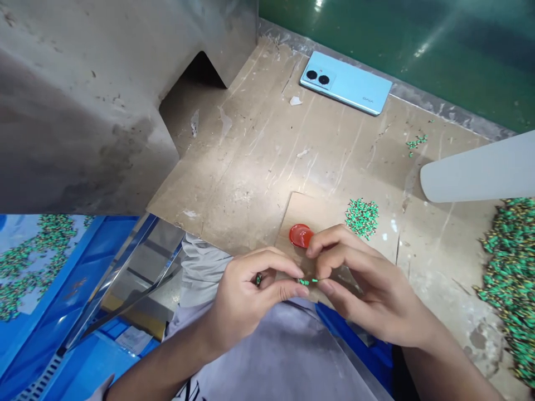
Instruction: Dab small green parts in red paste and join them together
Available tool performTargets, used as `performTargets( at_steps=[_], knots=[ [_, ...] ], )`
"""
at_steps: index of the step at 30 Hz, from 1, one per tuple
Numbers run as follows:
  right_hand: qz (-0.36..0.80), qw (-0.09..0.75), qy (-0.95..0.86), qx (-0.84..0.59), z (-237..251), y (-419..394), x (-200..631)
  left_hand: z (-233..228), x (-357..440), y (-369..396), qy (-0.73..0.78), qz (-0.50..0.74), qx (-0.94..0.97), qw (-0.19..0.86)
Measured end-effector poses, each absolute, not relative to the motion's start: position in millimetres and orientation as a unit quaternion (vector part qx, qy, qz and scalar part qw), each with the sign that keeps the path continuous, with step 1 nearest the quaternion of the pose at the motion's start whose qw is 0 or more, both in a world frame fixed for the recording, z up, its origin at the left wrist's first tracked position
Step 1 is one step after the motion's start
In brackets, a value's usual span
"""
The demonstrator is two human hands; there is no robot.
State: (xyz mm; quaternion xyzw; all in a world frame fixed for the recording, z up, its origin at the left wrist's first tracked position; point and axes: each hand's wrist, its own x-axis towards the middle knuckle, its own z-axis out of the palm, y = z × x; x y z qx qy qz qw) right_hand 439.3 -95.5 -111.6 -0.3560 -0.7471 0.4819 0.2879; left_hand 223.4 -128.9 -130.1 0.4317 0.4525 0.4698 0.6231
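Left hand [246, 292] curled, thumb and forefinger pinched on one end of a tiny green part [306, 282]; a second green speck [258, 279] tucked inside the folded fingers. Right hand [368, 289] opposite, thumb and forefinger closed on the other end of the same green part, remaining fingers loosely bent. Part held level between both hands, just above the near edge of the tabletop [267, 161] and over the lap. Just behind the fingertips, a small red cap [300, 235] resting on a cardboard sheet [321, 214]. Beyond it, a small heap of green parts [361, 217]; far right, a much larger green pile [512, 278] under a white chute [476, 172]. Light-blue phone [346, 82] face down near the far edge. Blue tray [50, 278] with more green parts lower left, below a grey metal housing [83, 100].
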Motion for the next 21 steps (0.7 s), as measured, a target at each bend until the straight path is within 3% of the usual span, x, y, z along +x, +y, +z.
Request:
performTargets(
  at_steps=[21],
  knots=[
    [0.506, 0.253, -0.754, -0.334, -108.1, -94.1, 439.7, -126.3, 228.3, -125.5, 0.444, 0.462, 0.469, 0.607]
  ],
)
